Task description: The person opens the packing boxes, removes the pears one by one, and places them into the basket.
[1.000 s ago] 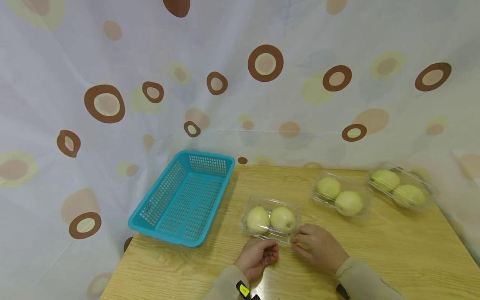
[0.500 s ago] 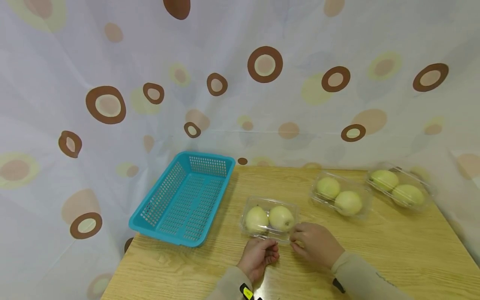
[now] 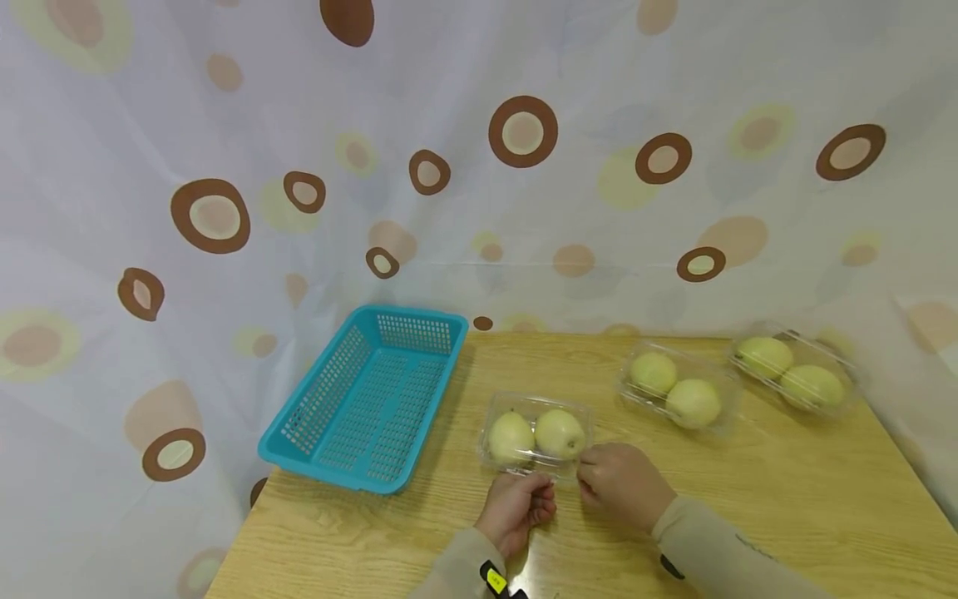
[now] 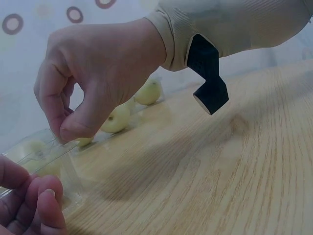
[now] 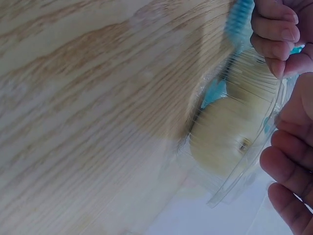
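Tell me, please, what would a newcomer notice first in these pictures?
The bright blue basket, on the left side of the table, would probably catch the eye first, along with the brown-ringed curtain behind. Next comes the clear box with two yellowish fruits near the centre, pinched at its near edge by the fingers of the left hand and right hand.

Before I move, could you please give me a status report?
Left fingers and right fingers pinching nearest clear box. Two yellowish fruits inside. Nothing visibly blocking; blue basket apart, leftward.
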A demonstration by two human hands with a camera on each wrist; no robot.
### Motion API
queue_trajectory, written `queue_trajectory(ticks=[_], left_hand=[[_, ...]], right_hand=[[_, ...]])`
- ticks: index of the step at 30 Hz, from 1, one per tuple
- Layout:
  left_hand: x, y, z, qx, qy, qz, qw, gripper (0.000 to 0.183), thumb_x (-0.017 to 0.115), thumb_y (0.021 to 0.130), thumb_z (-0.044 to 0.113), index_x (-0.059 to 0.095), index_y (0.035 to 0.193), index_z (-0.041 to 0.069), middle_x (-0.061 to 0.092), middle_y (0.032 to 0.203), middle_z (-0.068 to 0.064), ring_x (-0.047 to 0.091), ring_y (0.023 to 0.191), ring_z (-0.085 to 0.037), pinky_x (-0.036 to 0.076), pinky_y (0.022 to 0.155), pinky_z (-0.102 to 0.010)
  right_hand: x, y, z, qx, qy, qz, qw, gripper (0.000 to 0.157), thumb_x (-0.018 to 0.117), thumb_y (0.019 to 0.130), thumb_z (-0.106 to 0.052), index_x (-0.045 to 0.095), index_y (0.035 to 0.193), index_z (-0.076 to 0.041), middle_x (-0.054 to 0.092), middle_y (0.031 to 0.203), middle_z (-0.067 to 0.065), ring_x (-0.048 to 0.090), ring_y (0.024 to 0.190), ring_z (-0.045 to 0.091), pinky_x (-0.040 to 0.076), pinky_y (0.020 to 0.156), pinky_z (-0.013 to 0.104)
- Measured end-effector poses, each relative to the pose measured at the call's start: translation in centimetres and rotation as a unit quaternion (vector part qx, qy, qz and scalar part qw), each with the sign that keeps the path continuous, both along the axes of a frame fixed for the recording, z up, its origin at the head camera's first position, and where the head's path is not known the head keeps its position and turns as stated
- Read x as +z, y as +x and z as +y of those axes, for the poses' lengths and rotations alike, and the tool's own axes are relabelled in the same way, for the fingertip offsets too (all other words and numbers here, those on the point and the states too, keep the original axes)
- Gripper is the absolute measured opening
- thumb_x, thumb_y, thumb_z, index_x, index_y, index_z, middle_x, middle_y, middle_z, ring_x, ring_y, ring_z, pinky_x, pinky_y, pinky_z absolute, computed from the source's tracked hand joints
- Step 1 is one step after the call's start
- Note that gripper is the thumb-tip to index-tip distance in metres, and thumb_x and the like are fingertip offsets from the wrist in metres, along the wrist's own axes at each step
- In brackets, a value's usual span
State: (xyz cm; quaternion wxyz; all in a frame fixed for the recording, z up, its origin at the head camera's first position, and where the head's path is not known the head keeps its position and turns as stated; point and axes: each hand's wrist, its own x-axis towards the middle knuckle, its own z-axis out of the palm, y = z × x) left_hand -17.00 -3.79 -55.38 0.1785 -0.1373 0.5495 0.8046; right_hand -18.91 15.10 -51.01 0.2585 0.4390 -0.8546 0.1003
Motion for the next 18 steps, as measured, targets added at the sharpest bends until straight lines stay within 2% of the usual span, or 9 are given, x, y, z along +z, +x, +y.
queue_trajectory(ticks=[10, 18], left_hand=[[0.09, 0.11, -0.08, 0.012, -0.018, -0.001, 0.9998, 0.013, 0.064, 0.078, 0.007, 0.063, 0.066, 0.005, 0.058, 0.058, 0.002, 0.053, 0.048, -0.005, 0.042, 0.044, -0.015], [0.04, 0.04, 0.16, 0.015, -0.024, 0.004, 0.9996, 0.012, 0.063, 0.077, 0.005, 0.062, 0.065, 0.005, 0.058, 0.058, 0.001, 0.053, 0.047, -0.005, 0.041, 0.043, -0.015]], right_hand=[[-0.49, -0.53, -0.30, 0.038, 0.037, 0.063, 0.997, 0.016, 0.075, 0.056, -0.005, 0.062, 0.060, -0.014, 0.055, 0.066, -0.007, 0.052, 0.061, 0.008, 0.048, 0.058, 0.021], [-0.23, -0.75, -0.13, 0.059, 0.038, 0.091, 0.993, 0.011, 0.075, 0.057, -0.007, 0.068, 0.065, -0.011, 0.059, 0.069, -0.005, 0.057, 0.065, 0.010, 0.051, 0.061, 0.023]])
